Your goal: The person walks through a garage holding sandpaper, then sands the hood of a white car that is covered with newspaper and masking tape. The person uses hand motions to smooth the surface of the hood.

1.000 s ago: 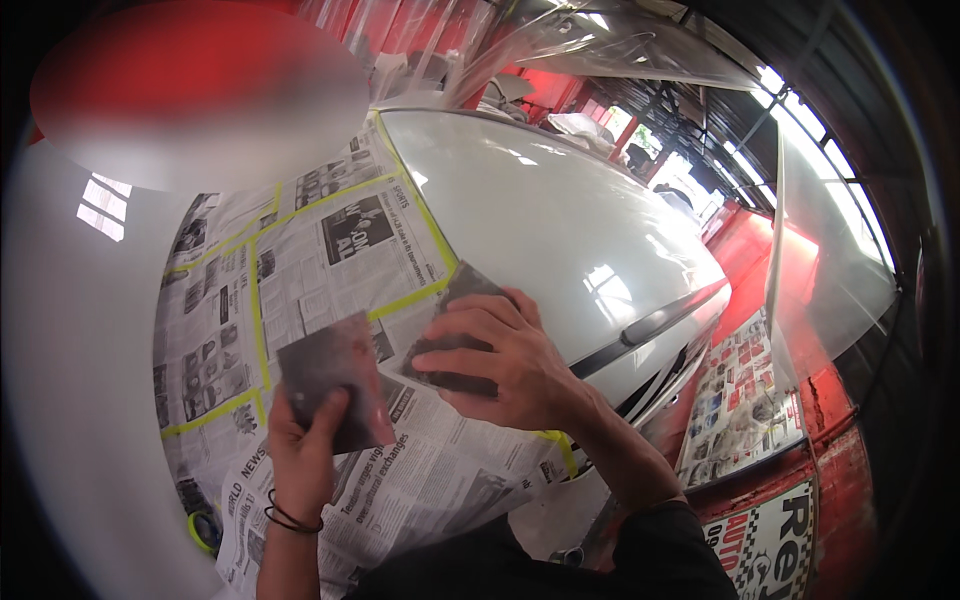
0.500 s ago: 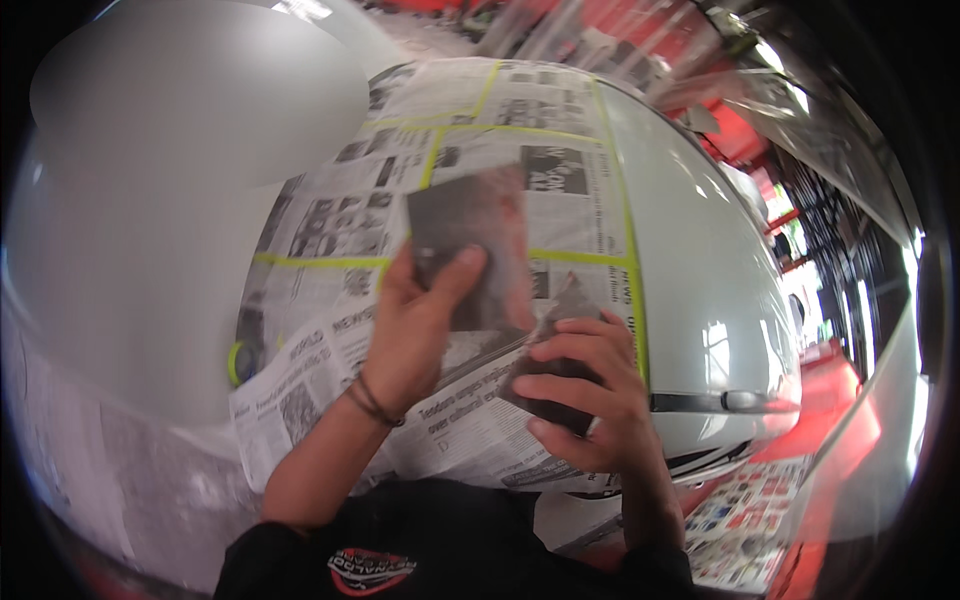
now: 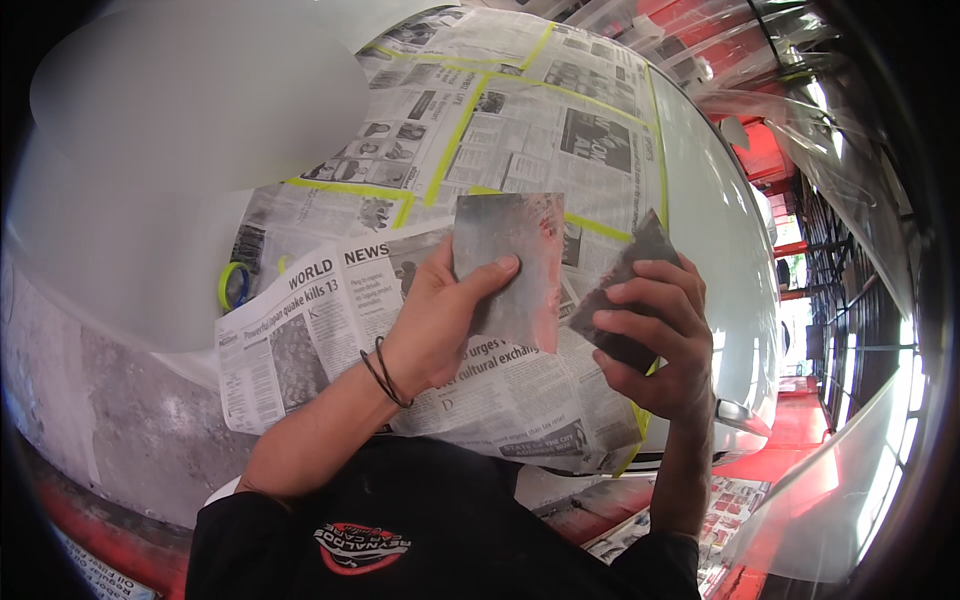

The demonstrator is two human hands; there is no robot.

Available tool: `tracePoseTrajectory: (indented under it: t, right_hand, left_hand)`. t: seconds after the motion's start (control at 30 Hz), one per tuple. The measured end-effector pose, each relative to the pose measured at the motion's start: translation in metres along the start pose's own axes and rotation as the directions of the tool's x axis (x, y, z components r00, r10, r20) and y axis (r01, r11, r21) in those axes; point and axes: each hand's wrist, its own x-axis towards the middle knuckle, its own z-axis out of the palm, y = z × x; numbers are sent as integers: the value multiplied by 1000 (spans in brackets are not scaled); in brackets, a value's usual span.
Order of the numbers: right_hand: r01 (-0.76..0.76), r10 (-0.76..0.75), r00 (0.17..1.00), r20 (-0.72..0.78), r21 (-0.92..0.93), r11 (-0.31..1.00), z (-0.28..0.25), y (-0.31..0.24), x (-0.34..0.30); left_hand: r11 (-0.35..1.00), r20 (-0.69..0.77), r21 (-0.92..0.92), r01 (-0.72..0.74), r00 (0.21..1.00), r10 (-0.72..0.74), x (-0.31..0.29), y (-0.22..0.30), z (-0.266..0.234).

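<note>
My left hand [image 3: 440,315] grips a grey rectangular sheet [image 3: 532,245] that looks like worn sandpaper, thumb on its upper face. Reddish stains run along the sheet's right edge. On the right, the curled fingers of my right hand [image 3: 665,325] hold a darker, almost black piece of sandpaper [image 3: 648,242], tilted with a corner pointing up. The two pieces are apart. Both hands are above newspaper sheets [image 3: 480,395] that cover a white car panel [image 3: 715,240]. Yellow-green masking tape [image 3: 455,140] joins the newspaper farther up.
A roll of yellow-green tape [image 3: 234,286] is at the left edge of the newspaper. A car door handle [image 3: 742,417] shows at lower right. Clear plastic sheeting [image 3: 850,450] hangs on the right. A grey blur hides the upper left.
The view has shifted, and both hands appear farther right in it. The grey sheet has swung clear of the dark piece and is no longer blurred. Both hands keep their holds.
</note>
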Motion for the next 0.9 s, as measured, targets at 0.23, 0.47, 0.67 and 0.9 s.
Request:
tracePoseTrajectory:
  t: [0.23, 0.47, 0.67, 0.9]
  right_hand:
    - [12, -7, 987, 160, -31, 999, 6, -8, 21]
    - [-69, 46, 989, 142, 161, 985, 32, -27, 6]
    - [-101, 108, 986, 129, -61, 993, 28, 1, -5]
    - [-115, 126, 988, 89, -114, 987, 13, -15, 23]
  left_hand:
    - [988, -2, 136, -72, 997, 73, 3, -9, -9]
    - [999, -106, -52, 6, 994, -12, -7, -6, -9]
    - [998, -90, 66, -1, 996, 7, -11, -5, -19]
    - [765, 195, 556, -324, 946, 259, -11, 1, -7]
